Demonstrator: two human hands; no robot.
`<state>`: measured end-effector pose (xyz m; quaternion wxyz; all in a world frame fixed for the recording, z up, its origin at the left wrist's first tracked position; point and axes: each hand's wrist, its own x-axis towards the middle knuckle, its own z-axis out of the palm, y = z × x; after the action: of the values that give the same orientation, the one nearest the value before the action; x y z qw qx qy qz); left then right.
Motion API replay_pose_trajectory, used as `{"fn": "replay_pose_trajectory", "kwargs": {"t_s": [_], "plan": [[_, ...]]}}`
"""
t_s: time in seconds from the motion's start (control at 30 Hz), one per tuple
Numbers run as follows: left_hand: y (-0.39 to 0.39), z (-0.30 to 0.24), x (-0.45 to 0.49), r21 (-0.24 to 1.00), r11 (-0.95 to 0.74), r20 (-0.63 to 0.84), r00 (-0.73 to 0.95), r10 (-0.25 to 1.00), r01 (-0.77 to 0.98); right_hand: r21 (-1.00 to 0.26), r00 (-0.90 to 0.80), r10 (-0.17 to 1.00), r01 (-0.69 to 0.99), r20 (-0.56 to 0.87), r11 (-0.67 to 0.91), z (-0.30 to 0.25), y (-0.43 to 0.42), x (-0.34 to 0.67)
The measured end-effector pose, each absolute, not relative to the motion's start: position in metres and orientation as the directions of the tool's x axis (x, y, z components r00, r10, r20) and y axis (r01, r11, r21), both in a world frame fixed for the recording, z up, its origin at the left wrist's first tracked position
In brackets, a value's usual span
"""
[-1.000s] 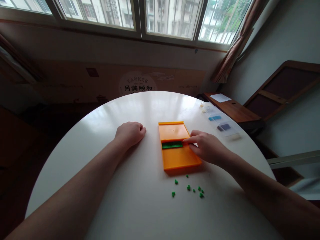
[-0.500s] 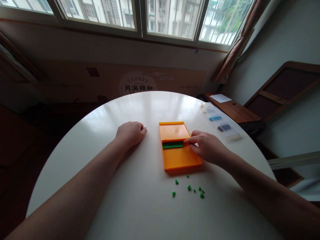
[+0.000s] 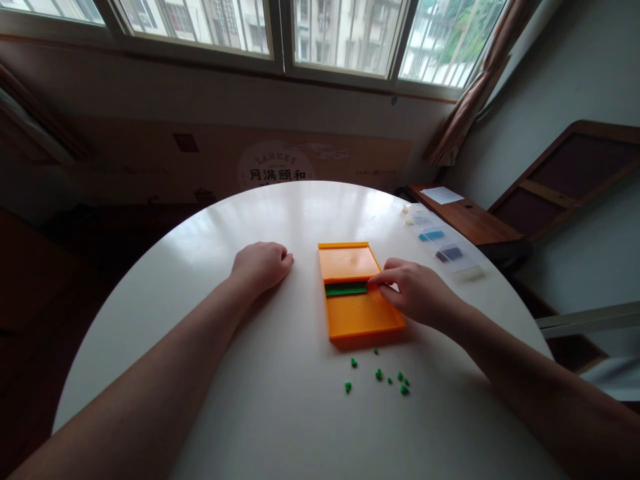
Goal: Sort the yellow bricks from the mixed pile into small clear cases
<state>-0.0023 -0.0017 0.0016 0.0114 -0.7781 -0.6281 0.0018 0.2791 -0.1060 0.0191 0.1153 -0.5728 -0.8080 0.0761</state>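
An orange tray (image 3: 365,320) with a raised bar across its middle lies on the white round table. Rows of small green pieces (image 3: 346,289) line up just below that bar, from its left side. At the right end of these rows is my right hand (image 3: 417,290), thumb and index finger pinched together; whatever sits between the fingertips is too small to make out. Curled into a loose fist, my left hand (image 3: 263,265) rests on the table left of the tray, with nothing visible in it. Several loose green pieces (image 3: 379,375) are scattered below the tray.
A clear plastic compartment box (image 3: 463,259) with blue and dark pieces stands near the table's right edge. Beyond it, a wooden desk (image 3: 480,217) holds a white paper sheet (image 3: 442,195). The white table (image 3: 270,413) has a curved far edge.
Almost nothing differs. My right hand stays at the end of the green rows with its fingers pinched, and my left fist keeps its place. The view shifts very slightly.
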Motion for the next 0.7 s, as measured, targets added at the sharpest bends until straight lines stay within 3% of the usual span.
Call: {"fn": "replay_pose_trajectory", "kwargs": {"t_s": [0.7], "plan": [[-0.0007,0.0002,-0.0023,-0.019,-0.211,0.021,0.212,0.977,0.977,-0.248,-0.317,0.944,0.911,0.088,0.329,0.0159,-0.1047,0.2780]]}}
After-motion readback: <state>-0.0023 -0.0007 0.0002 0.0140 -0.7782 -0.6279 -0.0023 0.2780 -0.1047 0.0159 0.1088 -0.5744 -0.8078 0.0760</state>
